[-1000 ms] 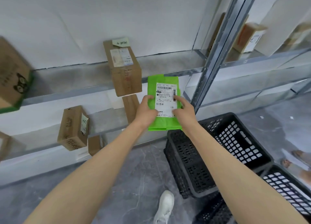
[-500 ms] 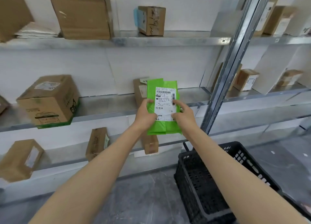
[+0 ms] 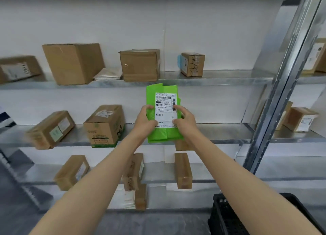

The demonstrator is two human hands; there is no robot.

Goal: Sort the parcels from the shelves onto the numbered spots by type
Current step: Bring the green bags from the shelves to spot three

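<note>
Both arms stretched forward, side by side. Left hand (image 3: pixel 144 121) clamps the left edge of the green parcel (image 3: pixel 165 135), right hand (image 3: pixel 185 121) clamps the right edge, fingers curled onto the white label (image 3: pixel 164 111). Parcel upright, held in the air in front of the shelves. One green parcel. Four brown boxes (image 3: pixel 140 65) on the shelf above the parcel, two cartons (image 3: pixel 104 125) left of it, one black crate (image 3: pixel 224 217) below-right.

Stretches left arm (image 3: pixel 98 180) and right arm (image 3: pixel 238 178), both bare, forward from the lower corners to mid-frame. Grips the green parcel (image 3: pixel 164 134) by its left edge with the left hand (image 3: pixel 145 120); pinches the right edge with the right hand (image 3: pixel 184 120).
</note>
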